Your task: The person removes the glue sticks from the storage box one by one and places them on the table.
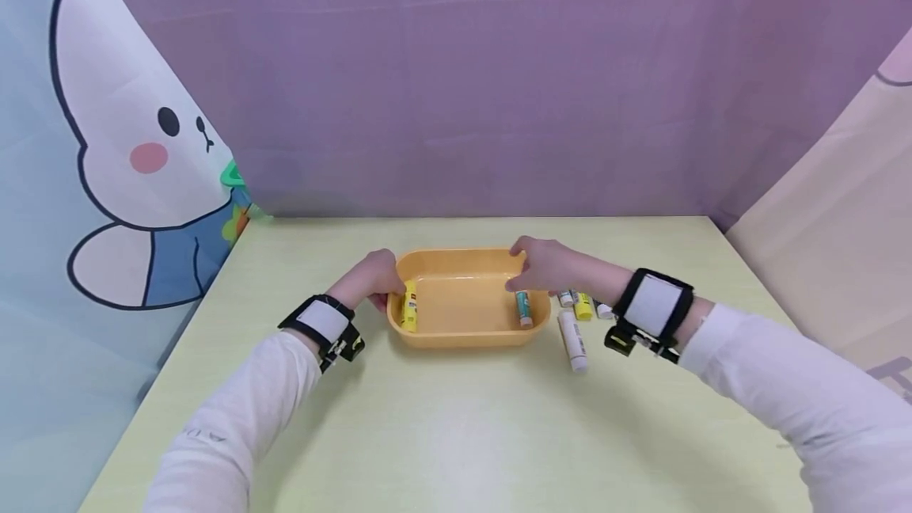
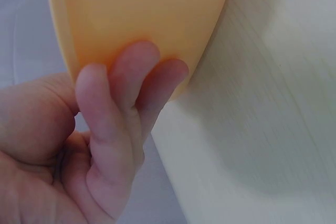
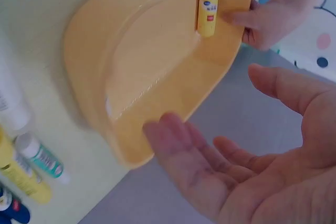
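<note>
An orange plastic tray (image 1: pixel 463 338) stands on the table. My left hand (image 1: pixel 374 275) grips its left end; in the left wrist view the fingers (image 2: pixel 134 72) press the outer wall, while the thumb reaches over the rim. Inside lie a yellow glue stick (image 1: pixel 409 305) by the left wall and a teal glue stick (image 1: pixel 523 309) near the right wall. Above the tray's right end is my right hand (image 1: pixel 549 266). The right wrist view shows that hand (image 3: pixel 226 171) with its fingers spread and nothing held, thumb apart from them.
Right of the tray lies a white glue stick (image 1: pixel 573 341). Behind it are a yellow glue stick (image 1: pixel 583 305) and other small sticks, partly covered by the right forearm. A green-labelled stick (image 3: pixel 44 158) and a dark blue one (image 3: pixel 13 203) lie there. A purple cloth (image 1: pixel 463 101) hangs behind the table.
</note>
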Demonstrator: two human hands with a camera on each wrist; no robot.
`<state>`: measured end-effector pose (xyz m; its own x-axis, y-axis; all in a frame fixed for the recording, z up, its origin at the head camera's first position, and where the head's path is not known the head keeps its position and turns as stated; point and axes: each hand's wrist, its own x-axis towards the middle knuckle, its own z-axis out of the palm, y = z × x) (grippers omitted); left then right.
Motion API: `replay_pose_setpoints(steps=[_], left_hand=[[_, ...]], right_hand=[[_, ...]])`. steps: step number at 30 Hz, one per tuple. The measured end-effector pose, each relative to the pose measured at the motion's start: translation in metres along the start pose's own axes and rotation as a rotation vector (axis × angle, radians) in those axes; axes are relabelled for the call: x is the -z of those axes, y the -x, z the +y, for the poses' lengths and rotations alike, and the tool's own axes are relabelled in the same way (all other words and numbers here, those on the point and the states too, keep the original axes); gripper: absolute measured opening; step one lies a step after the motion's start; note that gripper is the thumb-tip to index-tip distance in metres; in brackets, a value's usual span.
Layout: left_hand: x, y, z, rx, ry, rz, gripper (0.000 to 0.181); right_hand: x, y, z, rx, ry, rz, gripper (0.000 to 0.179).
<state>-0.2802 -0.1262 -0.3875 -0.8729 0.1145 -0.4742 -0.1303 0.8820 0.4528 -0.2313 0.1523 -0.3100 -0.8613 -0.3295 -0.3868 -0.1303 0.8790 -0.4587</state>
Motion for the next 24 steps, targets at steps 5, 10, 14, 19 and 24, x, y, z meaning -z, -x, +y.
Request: replay_pose_setpoints(steps=[5, 10, 14, 19, 24], left_hand=[[0.000, 0.001, 0.002, 0.009, 0.001, -0.002, 0.028], [0.001, 0.002, 0.001, 0.001, 0.003, 0.002, 0.028], [0.002, 0.002, 0.001, -0.002, 0.007, 0.006, 0.028], [0.001, 0.002, 0.000, -0.005, 0.013, 0.007, 0.030], [0.001, 0.001, 0.000, 0.001, 0.020, 0.003, 0.031]], right_hand=[[-0.012, -0.016, -0.017, 0.094, 0.079, 0.004, 0.071], [-0.025, -0.033, -0.037, 0.110, 0.029, -0.020, 0.078], [-0.035, -0.045, -0.051, 0.074, -0.059, -0.081, 0.086], [-0.045, -0.054, -0.064, 0.054, -0.173, -0.156, 0.093], [-0.055, -0.060, -0.066, 0.084, -0.211, -0.182, 0.088]])
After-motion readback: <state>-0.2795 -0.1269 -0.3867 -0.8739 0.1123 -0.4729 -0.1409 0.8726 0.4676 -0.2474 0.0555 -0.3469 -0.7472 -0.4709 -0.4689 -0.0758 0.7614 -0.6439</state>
